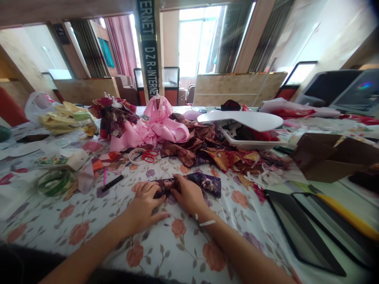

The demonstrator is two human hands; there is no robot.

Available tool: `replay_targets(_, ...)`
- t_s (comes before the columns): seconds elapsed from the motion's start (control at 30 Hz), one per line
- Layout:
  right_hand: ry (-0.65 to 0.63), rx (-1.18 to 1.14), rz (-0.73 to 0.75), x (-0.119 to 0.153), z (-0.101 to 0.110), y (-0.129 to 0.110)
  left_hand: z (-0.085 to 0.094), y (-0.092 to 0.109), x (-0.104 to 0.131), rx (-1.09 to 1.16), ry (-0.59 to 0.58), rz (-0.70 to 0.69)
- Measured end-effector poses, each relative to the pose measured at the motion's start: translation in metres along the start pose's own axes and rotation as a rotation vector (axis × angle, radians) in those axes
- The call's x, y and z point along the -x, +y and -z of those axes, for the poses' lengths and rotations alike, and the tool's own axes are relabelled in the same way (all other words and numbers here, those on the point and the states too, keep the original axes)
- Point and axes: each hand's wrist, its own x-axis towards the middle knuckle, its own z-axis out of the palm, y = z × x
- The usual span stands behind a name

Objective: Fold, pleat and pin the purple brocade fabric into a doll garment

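Note:
A strip of dark purple floral fabric (211, 184) lies across the flowered tablecloth (118, 244) in front of me. My left hand (145, 203) rests on the fabric's left end, its fingers bent over it and the thumb stretched out on the cloth. At the middle of the strip, my right hand (188, 195) has thumb and fingers closed on the fabric. The two hands are close together, and the fabric's right end extends past my right hand. A white band is around my right wrist.
Red-handled scissors (149, 156), a black bar (113, 183) and green tape rolls (55, 182) lie beyond and left. Pink fabric (148, 134) and brown scraps (198, 138) are piled behind. At right are a cardboard box (331, 157) and black-framed panels (304, 232).

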Motion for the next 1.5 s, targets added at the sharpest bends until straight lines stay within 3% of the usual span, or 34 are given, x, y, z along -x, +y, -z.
replay_targets(0.27, 0.048, -0.055, 0.005, 0.0, -0.005, 0.004, 0.0, 0.003, 0.002, 0.122, 0.096, -0.014)
replay_targets(0.53, 0.035, -0.02, -0.002, -0.001, -0.004, 0.002, -0.008, 0.013, -0.013, 0.045, 0.005, -0.021)
replay_targets(0.83, 0.054, -0.006, 0.009, 0.001, -0.004, 0.001, 0.001, 0.0, -0.014, 0.059, -0.091, -0.028)
replay_targets(1.07, 0.072, -0.01, 0.013, -0.001, -0.007, 0.003, -0.005, -0.005, 0.01, 0.068, -0.011, -0.062)
replay_targets(1.33, 0.042, 0.013, 0.017, 0.0, -0.004, -0.002, 0.001, 0.008, -0.008, 0.047, 0.072, -0.03)
replay_targets(1.5, 0.022, 0.018, -0.004, 0.002, 0.002, -0.007, 0.0, 0.007, 0.005, 0.035, 0.129, -0.034)
